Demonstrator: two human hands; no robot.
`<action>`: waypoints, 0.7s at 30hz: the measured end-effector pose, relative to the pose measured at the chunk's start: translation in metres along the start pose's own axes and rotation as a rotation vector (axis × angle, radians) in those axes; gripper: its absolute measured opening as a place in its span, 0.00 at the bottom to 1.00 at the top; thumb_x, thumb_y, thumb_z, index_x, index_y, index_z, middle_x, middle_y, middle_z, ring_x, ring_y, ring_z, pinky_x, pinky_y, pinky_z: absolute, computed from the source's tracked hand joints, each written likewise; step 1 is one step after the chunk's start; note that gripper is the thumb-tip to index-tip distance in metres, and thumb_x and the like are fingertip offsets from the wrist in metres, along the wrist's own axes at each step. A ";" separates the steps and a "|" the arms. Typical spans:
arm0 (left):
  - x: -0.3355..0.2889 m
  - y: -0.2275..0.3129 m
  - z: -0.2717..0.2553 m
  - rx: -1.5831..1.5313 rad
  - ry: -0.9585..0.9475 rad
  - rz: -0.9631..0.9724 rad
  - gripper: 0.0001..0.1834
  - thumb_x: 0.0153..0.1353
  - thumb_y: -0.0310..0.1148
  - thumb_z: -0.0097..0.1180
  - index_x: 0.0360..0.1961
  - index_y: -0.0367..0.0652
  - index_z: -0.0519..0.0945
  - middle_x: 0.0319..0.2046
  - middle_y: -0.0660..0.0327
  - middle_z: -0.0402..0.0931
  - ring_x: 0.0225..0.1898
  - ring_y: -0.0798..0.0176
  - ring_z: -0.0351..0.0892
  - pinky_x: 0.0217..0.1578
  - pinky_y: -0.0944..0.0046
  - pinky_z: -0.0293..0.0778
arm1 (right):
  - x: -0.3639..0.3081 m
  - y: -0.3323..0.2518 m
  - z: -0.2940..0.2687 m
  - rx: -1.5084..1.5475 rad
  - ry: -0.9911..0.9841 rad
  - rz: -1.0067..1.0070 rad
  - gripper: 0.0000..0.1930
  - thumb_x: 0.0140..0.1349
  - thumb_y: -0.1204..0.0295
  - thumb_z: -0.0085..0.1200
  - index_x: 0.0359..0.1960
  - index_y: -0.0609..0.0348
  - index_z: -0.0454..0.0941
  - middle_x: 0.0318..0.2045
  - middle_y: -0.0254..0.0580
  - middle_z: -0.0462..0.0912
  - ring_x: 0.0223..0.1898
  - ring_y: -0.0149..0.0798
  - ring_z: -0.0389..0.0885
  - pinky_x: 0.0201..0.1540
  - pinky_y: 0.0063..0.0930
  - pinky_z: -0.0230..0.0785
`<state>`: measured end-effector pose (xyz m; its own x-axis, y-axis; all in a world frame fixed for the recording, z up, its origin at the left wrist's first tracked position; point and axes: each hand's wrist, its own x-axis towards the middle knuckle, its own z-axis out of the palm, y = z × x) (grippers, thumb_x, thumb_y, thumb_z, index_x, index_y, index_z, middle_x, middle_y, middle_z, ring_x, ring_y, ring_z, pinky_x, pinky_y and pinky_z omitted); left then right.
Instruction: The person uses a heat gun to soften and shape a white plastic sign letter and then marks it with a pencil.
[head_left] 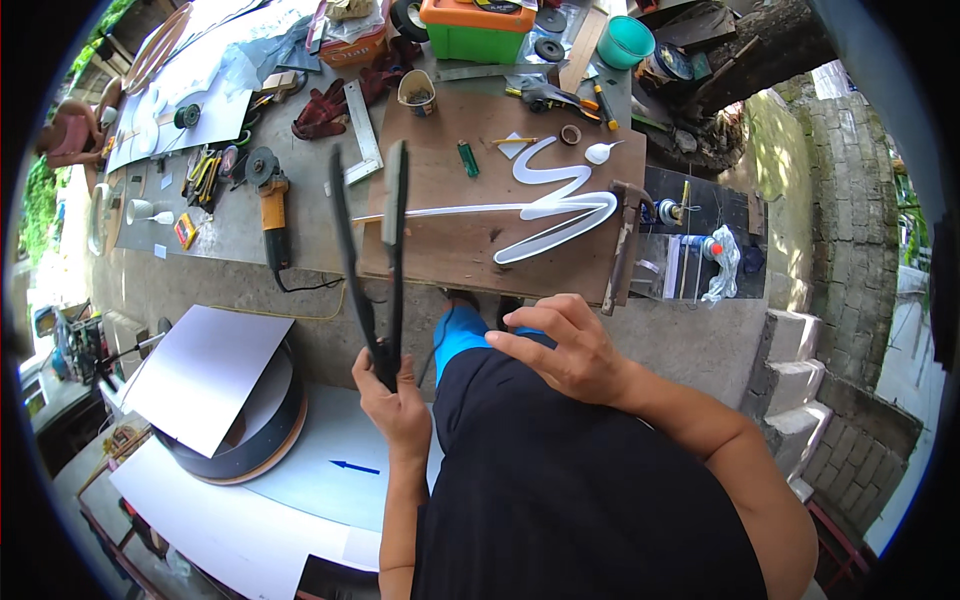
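In my left hand (395,400) is a black hair straightener (398,215), gripped near its hinge. Its two long arms point up toward the table and stand apart. My right hand (565,350) hovers in front of my body with fingers loosely bent and apart, holding nothing. Beyond it, a white zigzag strip shape (560,205) lies on a brown board (450,245) on the table. A white squeeze bottle with a thin nozzle (600,152), a green lighter (468,158) and a pencil (514,141) rest on that board.
A yellow angle grinder (272,210) lies left of the board, beside a metal square (362,140). A clamp (622,250) grips the board's right edge. At lower left, a white sheet (210,365) rests on a dark round drum (285,410). Concrete steps (790,380) rise at right.
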<state>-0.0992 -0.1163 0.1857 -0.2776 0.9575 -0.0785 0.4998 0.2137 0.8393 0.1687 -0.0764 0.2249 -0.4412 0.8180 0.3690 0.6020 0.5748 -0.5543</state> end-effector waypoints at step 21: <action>-0.005 0.163 0.077 -0.617 -0.883 0.187 0.28 0.76 0.24 0.49 0.73 0.33 0.58 0.55 0.38 0.73 0.51 0.41 0.80 0.54 0.51 0.75 | 0.000 0.031 -0.056 0.014 -0.031 0.371 0.30 0.52 0.80 0.71 0.59 0.57 0.79 0.61 0.47 0.81 0.58 0.55 0.81 0.59 0.44 0.75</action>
<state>0.0470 -0.0714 0.2810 0.5694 0.8188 -0.0732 -0.0929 0.1526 0.9839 0.2250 -0.0574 0.2498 -0.2145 0.9696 0.1181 0.7158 0.2383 -0.6564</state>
